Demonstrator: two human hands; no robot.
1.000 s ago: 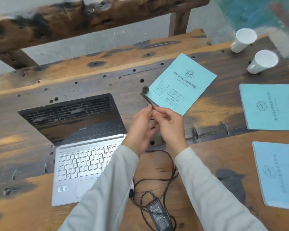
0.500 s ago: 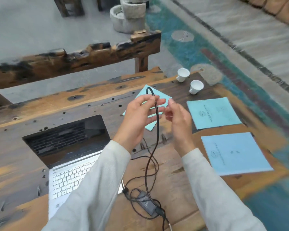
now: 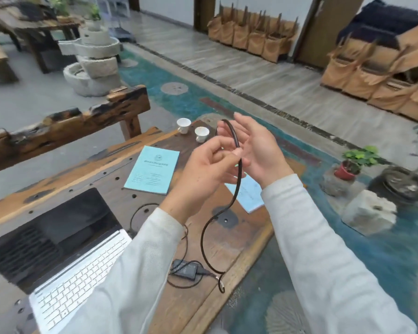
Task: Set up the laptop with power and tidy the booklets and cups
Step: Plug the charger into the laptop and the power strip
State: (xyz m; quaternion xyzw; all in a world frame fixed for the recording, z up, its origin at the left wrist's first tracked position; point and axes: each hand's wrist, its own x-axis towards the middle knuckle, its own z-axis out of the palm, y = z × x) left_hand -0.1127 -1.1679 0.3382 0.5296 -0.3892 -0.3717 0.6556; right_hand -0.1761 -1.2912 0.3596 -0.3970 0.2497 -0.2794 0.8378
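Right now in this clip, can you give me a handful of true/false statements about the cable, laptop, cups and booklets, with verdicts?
1. The left hand pinches the black power cable. True.
2. The laptop is closed. False: its lid is open and its screen dark.
3. Two white cups stand near the table's far end. True.
4. The power adapter is lifted off the wooden table. False: it lies on the table, near the edge.
5. The right hand holds a blue booklet. False: the booklet lies flat on the table, and that hand is open beside the cable.
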